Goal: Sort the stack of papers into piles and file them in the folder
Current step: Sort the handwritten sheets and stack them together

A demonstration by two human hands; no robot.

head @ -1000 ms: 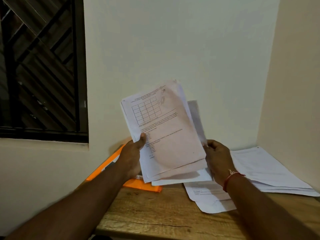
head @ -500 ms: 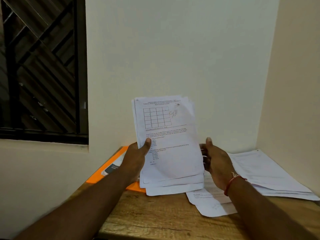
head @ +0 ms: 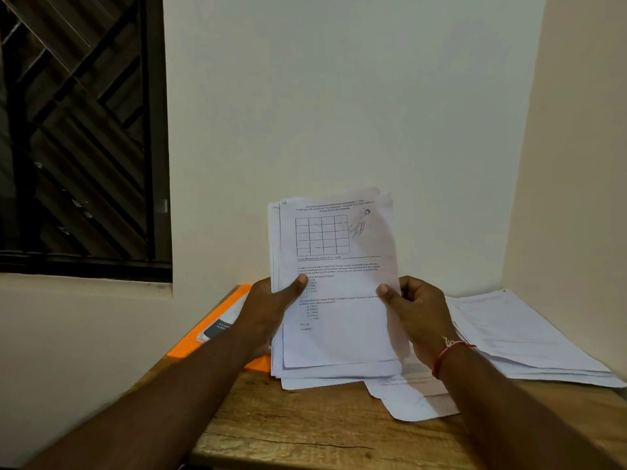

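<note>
— Where's the stack?
— I see the stack of printed papers [head: 336,300] held upright over the wooden surface [head: 305,429]. I can't tell if its bottom edge touches. The left grip [head: 268,310] pinches its left edge, thumb on the front sheet, and the right grip [head: 417,310] pinches the right edge likewise.
— The folder?
— The orange folder [head: 185,346] lies flat behind my left wrist. A paper pile [head: 515,334] lies at right, with loose sheets [head: 414,401] in front of it.

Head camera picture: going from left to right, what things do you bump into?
First the dark slatted window → flat orange folder → left hand → upright stack of white printed papers → right hand → flat pile of white papers.
</note>
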